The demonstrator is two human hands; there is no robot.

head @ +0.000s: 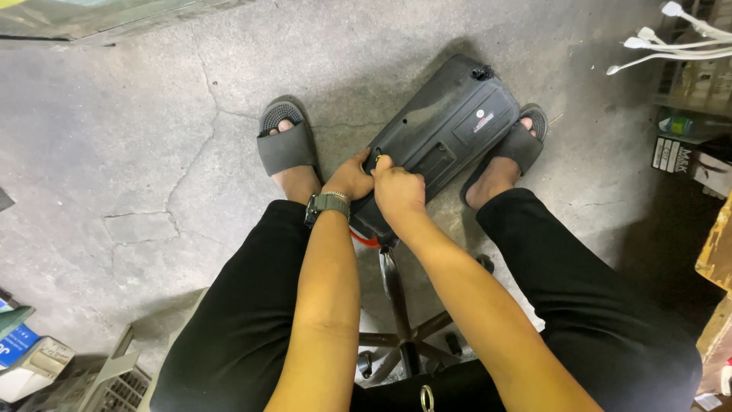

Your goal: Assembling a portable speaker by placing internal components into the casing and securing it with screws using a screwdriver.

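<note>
At the far left, low in the head view, a blue-and-white box (17,345) and a grey plastic crate (114,380) sit at the edge of the cracked concrete floor (137,152). Moving right, a foot in a grey slide sandal (284,141) rests flat on the floor, and below it the person's black trousers (244,320) cover the near leg. The left hand (349,177), with a grey wristwatch (328,203) on its wrist, is pressed against the left edge of a black plastic chair panel (450,126), its fingers curled against that edge. Just beside it and touching it, the right hand (396,189) is clenched with its fingertips pinched on something small and yellowish at the panel's edge; what that small item is cannot be told. The panel lies tilted between the two feet, its near end above a black chair column (393,282) and star base (415,343) that stand between the person's knees. A bit of red shows beneath the panel's lower edge. Farther right, the other sandalled foot (518,145) is partly hidden behind the panel. At the far right stand cardboard boxes (690,156), with white cables (675,38) hanging above them.
</note>
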